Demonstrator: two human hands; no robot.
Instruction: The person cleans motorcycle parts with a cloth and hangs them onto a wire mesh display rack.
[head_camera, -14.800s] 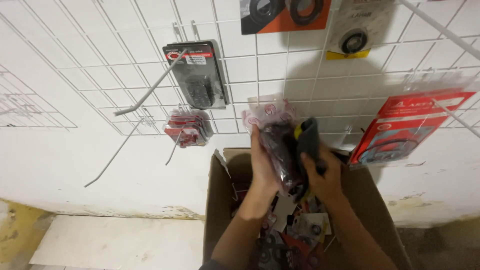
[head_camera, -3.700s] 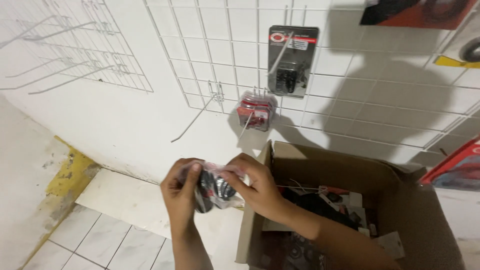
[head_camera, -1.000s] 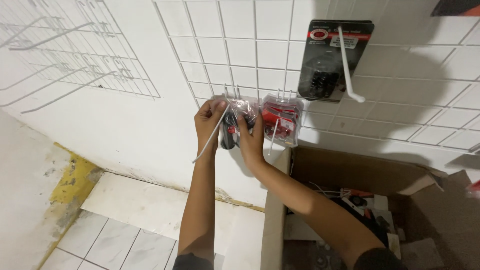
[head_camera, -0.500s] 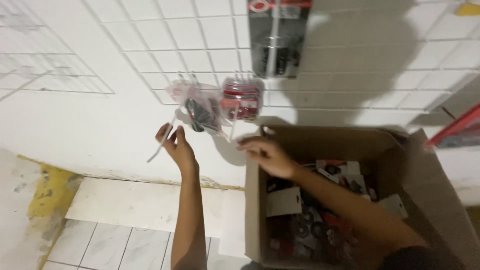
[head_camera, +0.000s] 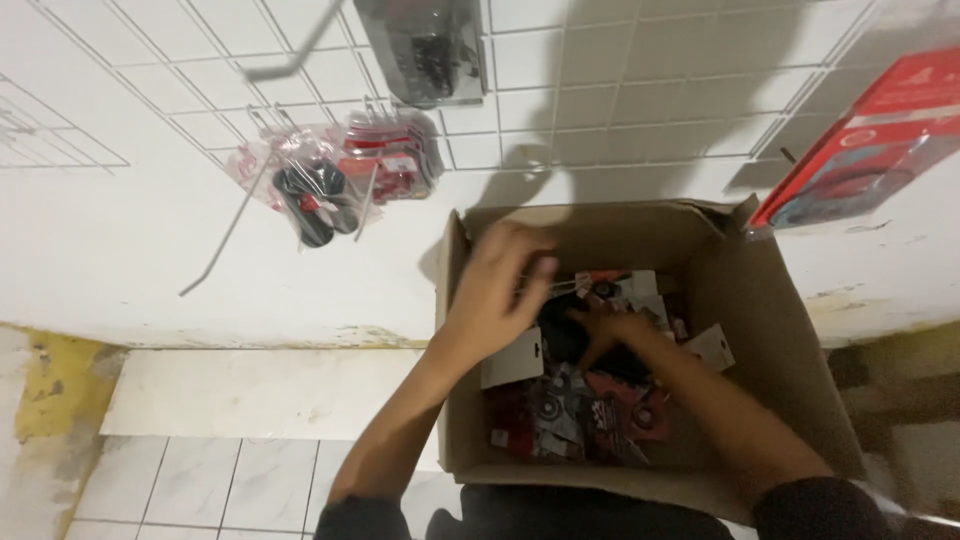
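- Head view: a person leans over an open cardboard box (head_camera: 770, 340) that stands on the floor against a white wall, and both bare hands are down inside it.
- The left hand (head_camera: 505, 275) is over the far left part of the box, blurred by motion, fingers curled loosely together; whether it grips anything cannot be told.
- The right hand (head_camera: 605, 330) is lower, near the middle of the box, its fingers bent onto a dark packet (head_camera: 562, 335) among the contents; whether they are clamped on it or only touching it cannot be told.
- The box holds a loose heap of small packaged parts (head_camera: 580, 415): red and black pieces, clear bags and white cards, lying every way.
- On the wall, a white wire grid (head_camera: 600, 90) runs across the far side of the scene.
- To the far left of the box, clear bags of dark and red parts (head_camera: 330, 180) hang on the grid's hooks, well apart from both hands.
- A long bare wire hook (head_camera: 225, 235) slants down to the left, just beside those bags.
- A dark blister pack (head_camera: 425, 45) hangs above them at the top edge.
- At the far right, a red flat package (head_camera: 865, 145) hangs tilted, above the box's right corner.
- Pale floor tiles (head_camera: 200, 480) lie near left of the box.
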